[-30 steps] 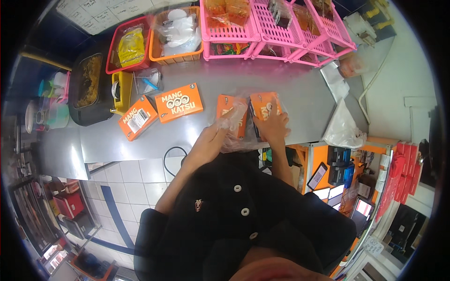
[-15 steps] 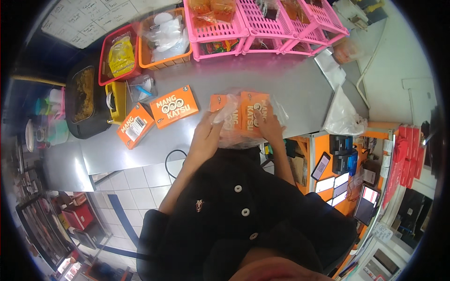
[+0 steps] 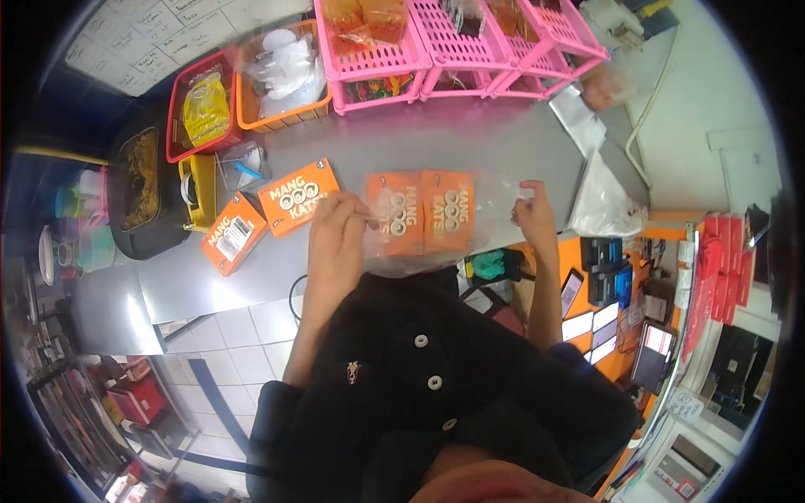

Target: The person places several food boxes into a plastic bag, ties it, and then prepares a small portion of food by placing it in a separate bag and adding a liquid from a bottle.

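Observation:
Two orange cardboard boxes, a left one [image 3: 394,220] and a right one [image 3: 449,211], lie side by side in a clear plastic bag [image 3: 496,201] at the counter's near edge. My left hand [image 3: 337,233] pinches the bag's left side. On the other side, my right hand [image 3: 537,215] has its fingers curled on the bag's edge, drawn out away from the boxes. Two more orange boxes rest to the left: one flat box [image 3: 295,199] just past my left hand, and one box with a white label [image 3: 234,235].
Along the back of the steel counter [image 3: 293,142] stand a red basket [image 3: 173,126], an orange basket [image 3: 277,123] and pink racks [image 3: 423,71]. A yellow tape dispenser [image 3: 199,189] and a dark pan [image 3: 138,180] are at left. White plastic bags [image 3: 605,205] lie at right, near several phones.
My hands have moved apart, off the boxes' tops, stretching the bag sideways. My right hand has gone right and my left hand left. The view has shifted slightly.

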`<state>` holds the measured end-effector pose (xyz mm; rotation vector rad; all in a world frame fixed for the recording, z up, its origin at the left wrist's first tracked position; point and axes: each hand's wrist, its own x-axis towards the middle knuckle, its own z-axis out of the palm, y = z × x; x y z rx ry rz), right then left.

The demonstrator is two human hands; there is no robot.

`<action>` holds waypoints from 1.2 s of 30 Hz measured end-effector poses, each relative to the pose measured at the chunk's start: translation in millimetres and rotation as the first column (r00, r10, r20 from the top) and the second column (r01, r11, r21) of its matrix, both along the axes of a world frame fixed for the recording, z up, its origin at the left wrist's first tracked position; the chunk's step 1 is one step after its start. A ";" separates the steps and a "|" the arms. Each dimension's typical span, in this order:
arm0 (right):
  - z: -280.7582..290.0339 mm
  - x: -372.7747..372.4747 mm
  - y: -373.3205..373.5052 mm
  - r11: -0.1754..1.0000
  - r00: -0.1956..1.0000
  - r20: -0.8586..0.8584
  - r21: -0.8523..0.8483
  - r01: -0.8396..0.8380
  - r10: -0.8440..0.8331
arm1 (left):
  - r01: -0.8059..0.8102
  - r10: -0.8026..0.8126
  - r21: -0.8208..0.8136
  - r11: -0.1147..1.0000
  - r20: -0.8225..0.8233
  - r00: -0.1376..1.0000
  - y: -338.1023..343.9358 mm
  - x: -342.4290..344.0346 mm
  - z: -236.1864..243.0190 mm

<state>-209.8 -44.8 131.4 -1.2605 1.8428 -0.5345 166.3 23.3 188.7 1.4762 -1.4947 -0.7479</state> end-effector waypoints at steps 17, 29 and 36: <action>114.3 10.6 -61.4 0.675 0.938 -0.345 -0.694 -0.253 -0.003 | 0.205 -0.057 0.196 0.959 -0.577 0.814 -39.2 16.1 77.1; 12.7 175.8 -35.6 0.509 0.502 -0.270 -0.048 -0.860 0.822 | 0.342 -0.093 0.227 0.912 -0.696 0.712 -17.5 10.2 23.1; -56.7 218.9 -39.4 0.392 0.295 -0.490 0.106 -0.914 0.820 | 0.301 -0.158 0.214 0.929 -0.505 0.848 -18.7 19.2 19.6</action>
